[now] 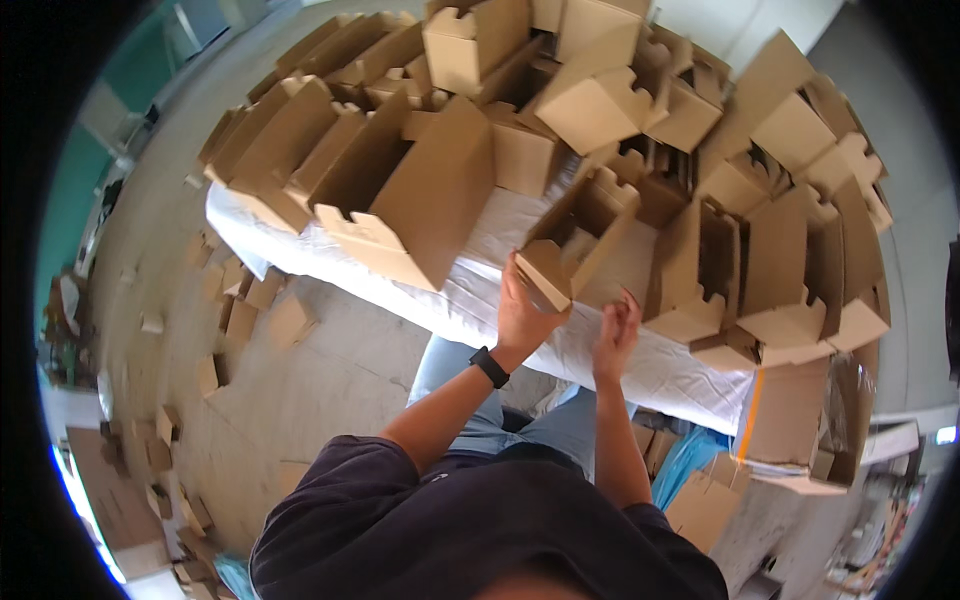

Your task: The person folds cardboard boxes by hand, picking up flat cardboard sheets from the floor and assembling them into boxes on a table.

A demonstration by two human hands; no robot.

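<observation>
A narrow open cardboard box [607, 249] lies in front of me on the white cloth, its near end toward me. My left hand [525, 318], with a black band on the wrist, is closed on the near end flap [545, 270] of this box. The thumb side is partly hidden by the flap. To the right, my right hand [616, 338] is raised just short of the box, its fingers slightly bent and apart with nothing seen in them. Close to its right stands another open cardboard box [690, 275] with a notched end.
Many open cardboard boxes [430, 190] crowd the table, whose white cloth [350, 275] hangs over the near edge. Small cardboard pieces [240, 322] lie scattered on the floor at left. A large carton [790, 410] with orange tape stands at the right end, near a blue plastic bag [688, 462].
</observation>
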